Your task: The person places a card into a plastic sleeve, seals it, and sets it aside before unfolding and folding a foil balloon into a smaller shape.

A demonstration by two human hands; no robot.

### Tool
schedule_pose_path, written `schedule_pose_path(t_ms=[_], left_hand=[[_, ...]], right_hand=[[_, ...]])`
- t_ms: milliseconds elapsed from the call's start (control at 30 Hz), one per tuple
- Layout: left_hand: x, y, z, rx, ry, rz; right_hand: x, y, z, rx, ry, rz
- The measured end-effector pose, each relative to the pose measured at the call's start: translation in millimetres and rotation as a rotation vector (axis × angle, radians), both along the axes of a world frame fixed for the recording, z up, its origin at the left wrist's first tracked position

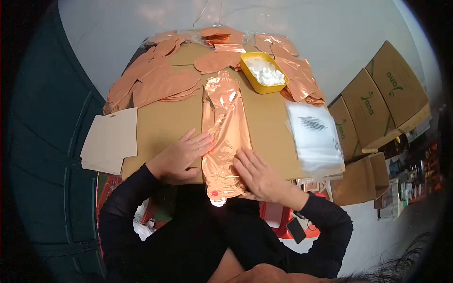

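Observation:
A long, wrinkled copper-coloured foil piece (226, 127) lies lengthwise down the middle of the cardboard-topped table (163, 127), its near end at the table's front edge. My left hand (181, 158) is open, palm down, with its fingertips on the foil's left edge. On the foil's lower right side rests my right hand (259, 178), open and flat, its fingers stretched out over the surface. A small red mark and a silvery tip show at the foil's near end.
Copper foil shapes (160, 85) lie along the back and left. A yellow tub (263, 88) holds white material. Clear plastic bags (316, 137) are at the right, pale cards (111, 141) at the left. Cardboard boxes (373, 101) stand beyond the right edge.

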State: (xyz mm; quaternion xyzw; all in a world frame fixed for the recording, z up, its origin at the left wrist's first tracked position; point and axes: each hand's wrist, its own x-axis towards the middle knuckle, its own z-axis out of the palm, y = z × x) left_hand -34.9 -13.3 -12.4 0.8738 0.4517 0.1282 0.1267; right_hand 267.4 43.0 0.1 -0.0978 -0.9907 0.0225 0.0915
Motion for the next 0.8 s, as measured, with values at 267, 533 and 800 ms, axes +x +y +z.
schedule_pose_path(t_ms=[267, 533, 800], left_hand=[[2, -1, -1, 0.061, 0.004, -0.008], [11, 1, -16, 0.172, -0.133, 0.087], [22, 10, -27, 0.416, -0.167, 0.103]], right_hand=[[-21, -14, -37, 0.195, 0.249, 0.057], [-28, -8, -15, 0.068, 0.387, 0.058], [-26, -9, -10, -0.057, 0.454, 0.107]])
